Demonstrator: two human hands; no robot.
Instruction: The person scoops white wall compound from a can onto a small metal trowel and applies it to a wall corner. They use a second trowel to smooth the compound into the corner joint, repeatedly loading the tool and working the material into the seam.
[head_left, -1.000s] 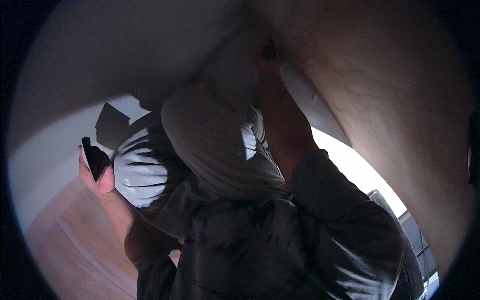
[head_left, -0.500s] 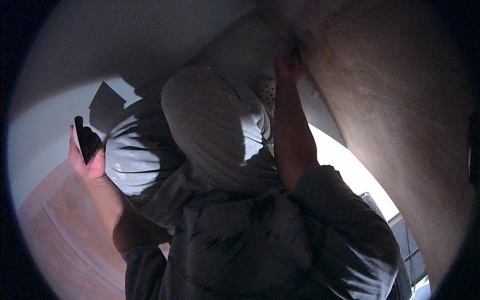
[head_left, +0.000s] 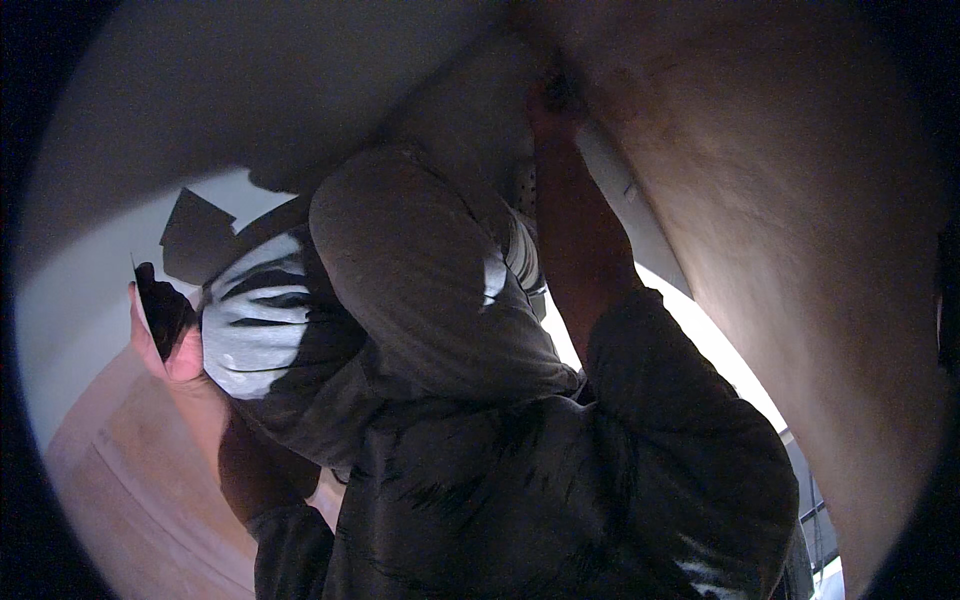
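Note:
At the left, my left hand is closed on a thin flat plate, seen almost edge-on, with a pale edge and a dark shadowed face. It is held upright beside my bent knee. My right arm stretches far ahead, and my right hand is low at the seam where the brown wall meets the grey surface. A small dark thing shows at its fingers, too dim to name. Whether that hand grips it is hard to make out in the shadow.
A rough brown wall curves along the right. My bent legs in grey trousers fill the middle. A dotted shoe shows partly beside my right forearm. Bright light falls behind my right arm, and an angular shadow lies on the pale surface at left.
My right hand has shifted slightly forward and left along the seam. My left hand with the thin flat plate sits a little lower and further left in view.

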